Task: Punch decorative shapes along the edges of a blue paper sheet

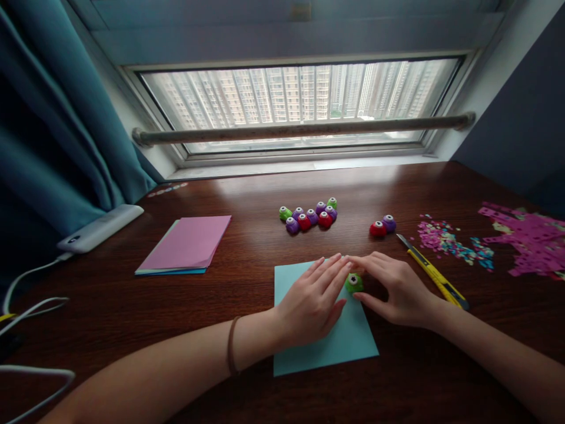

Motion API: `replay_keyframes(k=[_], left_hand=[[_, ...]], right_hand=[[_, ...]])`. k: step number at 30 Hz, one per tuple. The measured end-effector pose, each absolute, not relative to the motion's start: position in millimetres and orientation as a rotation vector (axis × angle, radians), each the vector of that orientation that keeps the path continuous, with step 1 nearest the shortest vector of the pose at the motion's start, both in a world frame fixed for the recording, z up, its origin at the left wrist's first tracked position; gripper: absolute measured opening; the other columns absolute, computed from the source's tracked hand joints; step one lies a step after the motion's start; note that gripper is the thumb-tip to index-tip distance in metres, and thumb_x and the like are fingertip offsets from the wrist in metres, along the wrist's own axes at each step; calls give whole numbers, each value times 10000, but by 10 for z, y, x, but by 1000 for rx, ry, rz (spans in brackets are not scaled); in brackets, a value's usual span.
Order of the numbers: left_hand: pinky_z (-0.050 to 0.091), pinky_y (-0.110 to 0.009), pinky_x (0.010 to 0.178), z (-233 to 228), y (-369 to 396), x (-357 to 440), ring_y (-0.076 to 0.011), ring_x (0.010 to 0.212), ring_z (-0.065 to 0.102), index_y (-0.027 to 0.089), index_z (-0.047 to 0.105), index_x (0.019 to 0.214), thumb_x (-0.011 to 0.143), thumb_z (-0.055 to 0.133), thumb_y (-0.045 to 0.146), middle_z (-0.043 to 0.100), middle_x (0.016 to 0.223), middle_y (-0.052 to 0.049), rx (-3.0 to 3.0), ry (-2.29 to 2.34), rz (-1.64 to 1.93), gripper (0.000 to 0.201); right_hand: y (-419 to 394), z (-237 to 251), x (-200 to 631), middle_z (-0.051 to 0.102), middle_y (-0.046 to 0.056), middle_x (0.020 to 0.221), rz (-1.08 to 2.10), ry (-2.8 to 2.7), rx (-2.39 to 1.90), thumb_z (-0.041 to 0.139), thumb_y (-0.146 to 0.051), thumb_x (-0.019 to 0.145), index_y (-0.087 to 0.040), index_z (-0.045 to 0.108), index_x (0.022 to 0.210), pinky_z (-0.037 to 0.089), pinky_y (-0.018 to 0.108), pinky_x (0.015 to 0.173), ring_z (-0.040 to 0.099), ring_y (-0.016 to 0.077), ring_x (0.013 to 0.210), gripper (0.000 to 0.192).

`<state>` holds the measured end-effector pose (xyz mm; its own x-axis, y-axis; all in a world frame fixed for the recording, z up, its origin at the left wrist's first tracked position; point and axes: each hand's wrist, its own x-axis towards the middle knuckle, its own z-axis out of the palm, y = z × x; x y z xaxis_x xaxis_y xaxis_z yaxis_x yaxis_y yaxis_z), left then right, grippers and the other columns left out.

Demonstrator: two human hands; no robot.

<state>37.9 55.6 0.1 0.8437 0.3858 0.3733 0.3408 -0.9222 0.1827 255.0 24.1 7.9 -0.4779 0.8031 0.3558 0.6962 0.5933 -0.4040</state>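
Dark wooden table (132, 306) set under a window, light blue paper sheet (344, 341) pressed flat by the open left hand (311, 303), right hand (399, 288) cupped loosely around a small green punch (354, 282) resting on the sheet's right edge, fingers not closed on it, yellow utility knife (435, 274) lying just beside.
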Motion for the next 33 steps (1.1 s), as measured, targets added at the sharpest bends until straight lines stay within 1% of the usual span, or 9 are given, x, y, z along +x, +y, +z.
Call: replay_keyframes(k=[2, 5, 8, 11, 15, 23, 25, 30, 33], left_hand=[[259, -447, 1087, -6, 553, 375, -234, 1357, 151, 55, 196, 1386, 907, 371, 223, 263, 1446, -144, 2919, 581, 619, 537], [264, -440, 1089, -17, 552, 372, -239, 1354, 159, 42, 212, 1379, 901, 382, 217, 274, 1439, -153, 2946, 579, 601, 537], [270, -440, 1088, -17, 557, 376, -247, 1352, 164, 34, 237, 1368, 893, 389, 204, 283, 1434, -160, 2973, 543, 599, 527], [286, -446, 1081, -6, 560, 381, -254, 1347, 177, 35, 250, 1361, 890, 392, 203, 300, 1425, -162, 2973, 538, 608, 519], [316, -458, 1062, 0, 552, 373, -272, 1332, 217, 44, 282, 1348, 892, 394, 214, 343, 1402, -160, 2959, 567, 599, 500], [364, -439, 1026, -38, 546, 363, -260, 1187, 444, 48, 418, 1258, 896, 377, 218, 519, 1249, -145, 2929, 565, 541, 402], [382, -431, 1005, -37, 547, 368, -256, 1155, 469, 50, 430, 1247, 897, 373, 227, 532, 1226, -149, 2921, 584, 518, 396], [413, -431, 948, 14, 529, 350, -276, 1119, 479, 55, 417, 1263, 879, 386, 246, 516, 1231, -159, 2914, 663, 458, 430], [400, -442, 954, 53, 502, 320, -287, 1125, 467, 53, 396, 1284, 842, 399, 216, 499, 1247, -162, 2916, 695, 374, 471]], right_hand=[[255, 55, 2561, 600, 84, 1006, 302, -2344, -1196, 608, -224, 767, -156, 431, 1242, 445, 364, 770, 527, 233, 883, 511], [274, 49, 2591, 609, 66, 932, 312, -2323, -1221, 583, -179, 777, -160, 444, 1238, 455, 341, 734, 543, 214, 825, 482], [324, 79, 2657, 617, 58, 904, 310, -2222, -1265, 575, -194, 797, -165, 478, 1220, 464, 314, 728, 567, 196, 802, 434], [421, 78, 2753, 635, 66, 907, 222, -2024, -1382, 577, -225, 805, -155, 550, 1133, 477, 305, 717, 590, 188, 765, 337], [552, -2, 2864, 660, 81, 874, 109, -1816, -1570, 579, -271, 798, -135, 625, 987, 488, 317, 637, 599, 193, 667, 238], [574, -35, 2892, 704, 59, 828, 367, -1592, -1728, 605, -379, 775, -167, 670, 982, 496, 327, 685, 650, 223, 711, 304], [572, -35, 2890, 702, 54, 815, 318, -1592, -1738, 606, -366, 775, -169, 669, 969, 490, 326, 685, 648, 221, 703, 284], [585, -102, 2911, 671, 83, 842, 10, -1752, -1723, 573, -283, 791, -143, 643, 934, 475, 334, 639, 608, 210, 656, 212], [585, -141, 2931, 645, 87, 824, -38, -1830, -1720, 550, -247, 805, -138, 627, 928, 474, 352, 648, 593, 219, 667, 182]])
